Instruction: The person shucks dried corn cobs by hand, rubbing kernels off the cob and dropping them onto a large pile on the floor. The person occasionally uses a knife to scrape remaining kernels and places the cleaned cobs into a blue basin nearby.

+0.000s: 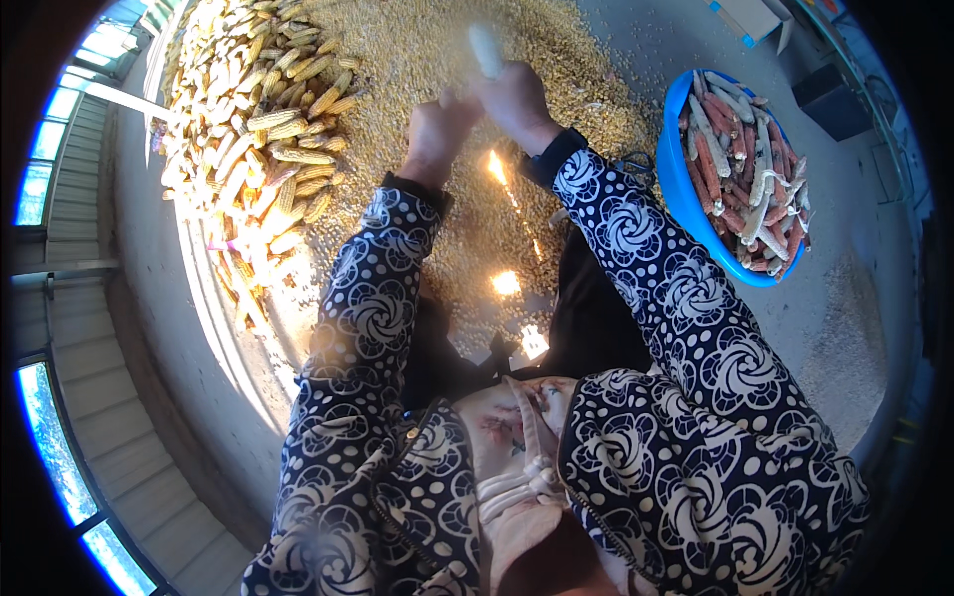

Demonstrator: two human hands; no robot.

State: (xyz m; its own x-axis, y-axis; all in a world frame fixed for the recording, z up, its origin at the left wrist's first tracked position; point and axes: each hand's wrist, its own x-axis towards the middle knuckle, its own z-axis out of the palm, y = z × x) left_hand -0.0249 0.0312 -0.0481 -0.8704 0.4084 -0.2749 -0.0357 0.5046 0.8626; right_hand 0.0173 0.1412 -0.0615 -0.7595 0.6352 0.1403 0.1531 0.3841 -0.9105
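My right hand [516,97] is closed around a pale, whitish corn cob [486,51] whose far end points away from me. Close against it on the left is my left hand [440,130], fingers curled; blur and glare hide whether anything is in its grasp. Both hands are above a broad spread of loose yellow corn kernels [492,201] on the floor. A heap of yellow ears of corn [287,127] lies to the left of the hands.
On the right stands a blue plastic basin [674,167] filled with red and whitish bare cobs [745,164]. A cardboard box [749,18] and a dark box [831,100] are at the upper right. A wall with windows [52,439] runs along the left.
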